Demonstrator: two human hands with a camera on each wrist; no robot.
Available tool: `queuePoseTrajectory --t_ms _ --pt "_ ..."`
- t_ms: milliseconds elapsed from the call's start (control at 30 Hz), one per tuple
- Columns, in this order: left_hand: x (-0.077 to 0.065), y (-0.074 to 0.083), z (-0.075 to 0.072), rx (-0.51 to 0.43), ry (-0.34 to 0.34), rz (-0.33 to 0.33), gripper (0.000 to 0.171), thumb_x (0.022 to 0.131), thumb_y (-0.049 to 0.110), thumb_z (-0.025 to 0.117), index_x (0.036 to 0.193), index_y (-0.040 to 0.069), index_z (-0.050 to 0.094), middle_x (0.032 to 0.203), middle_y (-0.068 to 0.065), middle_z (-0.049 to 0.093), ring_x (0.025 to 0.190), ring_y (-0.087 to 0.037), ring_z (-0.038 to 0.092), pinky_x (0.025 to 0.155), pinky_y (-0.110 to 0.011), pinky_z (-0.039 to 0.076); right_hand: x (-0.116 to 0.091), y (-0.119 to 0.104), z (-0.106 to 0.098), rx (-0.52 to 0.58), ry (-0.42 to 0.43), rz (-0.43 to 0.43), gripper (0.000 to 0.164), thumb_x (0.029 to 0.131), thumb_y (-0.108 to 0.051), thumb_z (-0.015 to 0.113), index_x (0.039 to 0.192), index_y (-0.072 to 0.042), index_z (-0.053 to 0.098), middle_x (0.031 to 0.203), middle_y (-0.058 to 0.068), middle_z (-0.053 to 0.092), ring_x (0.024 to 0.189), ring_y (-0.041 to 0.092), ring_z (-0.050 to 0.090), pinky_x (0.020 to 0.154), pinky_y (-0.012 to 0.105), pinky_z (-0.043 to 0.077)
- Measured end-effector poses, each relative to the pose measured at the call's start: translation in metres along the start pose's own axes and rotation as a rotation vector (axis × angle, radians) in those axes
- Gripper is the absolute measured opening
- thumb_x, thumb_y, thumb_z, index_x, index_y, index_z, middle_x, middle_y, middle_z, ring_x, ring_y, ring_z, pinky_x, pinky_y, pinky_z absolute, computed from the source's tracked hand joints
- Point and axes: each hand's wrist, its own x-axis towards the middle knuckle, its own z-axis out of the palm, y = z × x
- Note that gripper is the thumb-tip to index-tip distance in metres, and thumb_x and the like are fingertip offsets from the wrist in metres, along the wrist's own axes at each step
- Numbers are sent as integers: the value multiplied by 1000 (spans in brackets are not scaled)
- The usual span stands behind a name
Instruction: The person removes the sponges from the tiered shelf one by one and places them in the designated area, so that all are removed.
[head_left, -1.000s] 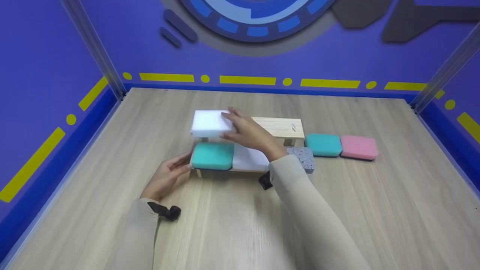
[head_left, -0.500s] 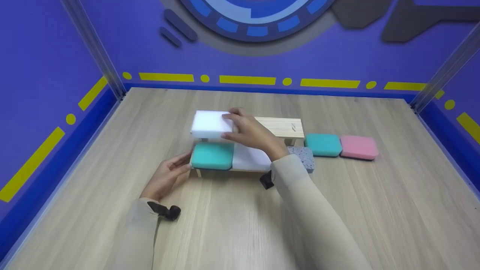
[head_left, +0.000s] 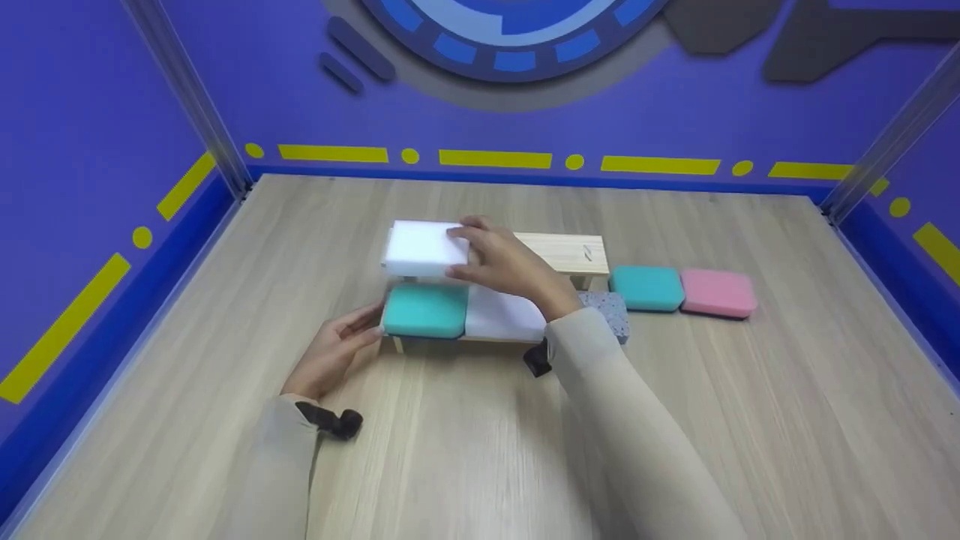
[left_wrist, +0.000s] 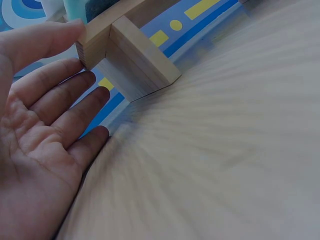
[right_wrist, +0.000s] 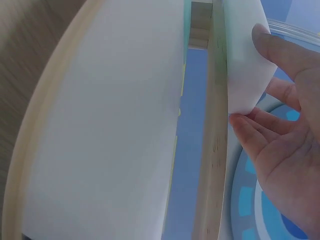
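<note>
My right hand (head_left: 510, 262) holds a white sponge block (head_left: 426, 247) by its right end, thumb on the near side and fingers on the far side. The block sits at the left end of the rear wooden bench (head_left: 566, 253). In the right wrist view, the white block (right_wrist: 245, 60) lies against the bench's wooden edge (right_wrist: 215, 130). My left hand (head_left: 335, 352) touches the left end of the front bench, next to a teal sponge (head_left: 425, 311). The left wrist view shows its fingers straight against the wooden end (left_wrist: 95, 47).
On the front bench, a white block (head_left: 501, 313) and a grey speckled block (head_left: 607, 315) stand right of the teal sponge, partly hidden by my right arm. Another teal sponge (head_left: 646, 288) and a pink sponge (head_left: 718, 292) lie on the table to the right.
My right hand and the white sponge block have shifted slightly to the right along the rear bench. The left hand stays where it was.
</note>
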Motion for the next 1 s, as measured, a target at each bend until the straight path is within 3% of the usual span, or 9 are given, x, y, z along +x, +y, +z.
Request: queuePoseTrajectory --t_ms 667,1000 --pt "0 2 0 30 -7 11 58 94 13 61 144 -2 38 153 -15 37 142 -25 33 106 -15 39 -9 6 -7 -7 -1 -54 59 86 -35 72 136 -9 54 144 13 46 121 28 53 108 39 43" --pt "0 1 1 21 7 17 57 93 12 63 143 -2 40 151 -14 39 140 -23 36 106 -17 39 -16 10 -11 11 -7 -19 59 86 -37 71 137 -13 54 146 10 44 127 28 49 111 41 40"
